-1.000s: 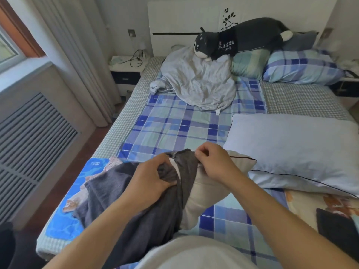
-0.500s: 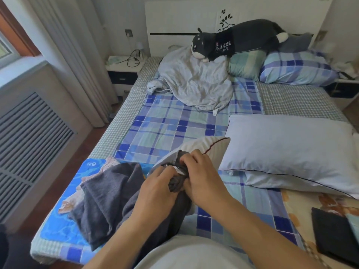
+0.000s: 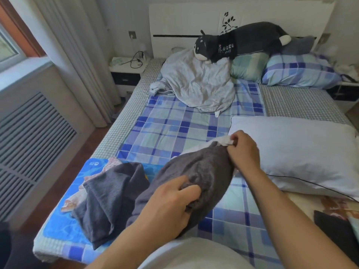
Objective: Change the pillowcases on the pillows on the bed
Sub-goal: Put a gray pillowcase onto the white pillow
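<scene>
A dark grey pillowcase (image 3: 202,169) covers most of a white pillow at the near middle of the bed; only the pillow's far corner (image 3: 226,139) shows. My left hand (image 3: 172,199) grips a bunch of the grey fabric near me. My right hand (image 3: 242,150) pinches the pillowcase's far edge together with the pillow corner. A second dark grey cloth (image 3: 108,197) lies crumpled to the left. A large pale blue pillow (image 3: 303,152) lies to the right. A crumpled light grey case (image 3: 198,82) sits near the headboard.
A dark plush dog (image 3: 242,42) lies across a green pillow (image 3: 248,66) and a blue plaid pillow (image 3: 299,72) at the headboard. A blue mat (image 3: 64,224) covers the bed's near left corner. A nightstand (image 3: 126,72), curtain and radiator cover flank the left side.
The grey pillowcase has been drawn over most of the white pillow. My right hand moved farther away to the pillow's far corner; my left hand slid back along the fabric toward me.
</scene>
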`<state>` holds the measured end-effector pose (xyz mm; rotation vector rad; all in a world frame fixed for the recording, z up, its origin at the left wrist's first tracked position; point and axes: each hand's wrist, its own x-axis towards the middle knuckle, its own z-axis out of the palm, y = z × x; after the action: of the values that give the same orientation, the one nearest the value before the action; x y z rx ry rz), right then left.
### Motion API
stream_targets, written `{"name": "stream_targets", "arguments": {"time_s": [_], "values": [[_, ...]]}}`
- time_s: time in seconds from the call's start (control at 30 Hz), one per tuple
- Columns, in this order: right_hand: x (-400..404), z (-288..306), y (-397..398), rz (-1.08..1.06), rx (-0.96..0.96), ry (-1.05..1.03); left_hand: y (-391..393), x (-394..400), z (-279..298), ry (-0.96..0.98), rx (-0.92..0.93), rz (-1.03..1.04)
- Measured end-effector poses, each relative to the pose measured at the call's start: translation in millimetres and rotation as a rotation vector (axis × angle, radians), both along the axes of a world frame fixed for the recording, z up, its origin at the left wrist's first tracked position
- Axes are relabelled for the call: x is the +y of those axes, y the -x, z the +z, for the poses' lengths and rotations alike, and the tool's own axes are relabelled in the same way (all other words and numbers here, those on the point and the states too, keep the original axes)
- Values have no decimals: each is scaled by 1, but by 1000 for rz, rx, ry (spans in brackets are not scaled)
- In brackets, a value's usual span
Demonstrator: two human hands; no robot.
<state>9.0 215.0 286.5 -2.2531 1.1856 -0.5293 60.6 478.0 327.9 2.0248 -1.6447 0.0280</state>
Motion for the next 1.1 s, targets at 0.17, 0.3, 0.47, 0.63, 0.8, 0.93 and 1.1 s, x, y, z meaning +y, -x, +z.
{"name": "stream_targets", "arguments": {"time_s": [0.17,0.3,0.47,0.63,0.8,0.93,1.1], "values": [[-26,6,1,-85,-31,-41,-1,-13,12,31,-4,-108],[-27,20,0,97,180,-94,-22,-13,11,-30,32,-82],[-27,15,14,246,389,-528,-37,5,-8,-69,40,-109],[-44,-31,19,-14,552,-400,-26,-2,-20,-67,80,-133],[-54,-35,26,-213,451,-402,-30,-10,-15,-70,70,-144],[-49,6,42,-174,-135,-952,-84,7,-8,6,229,173],[12,23,39,-69,-403,-1519,-103,19,-13,-16,186,659]]}}
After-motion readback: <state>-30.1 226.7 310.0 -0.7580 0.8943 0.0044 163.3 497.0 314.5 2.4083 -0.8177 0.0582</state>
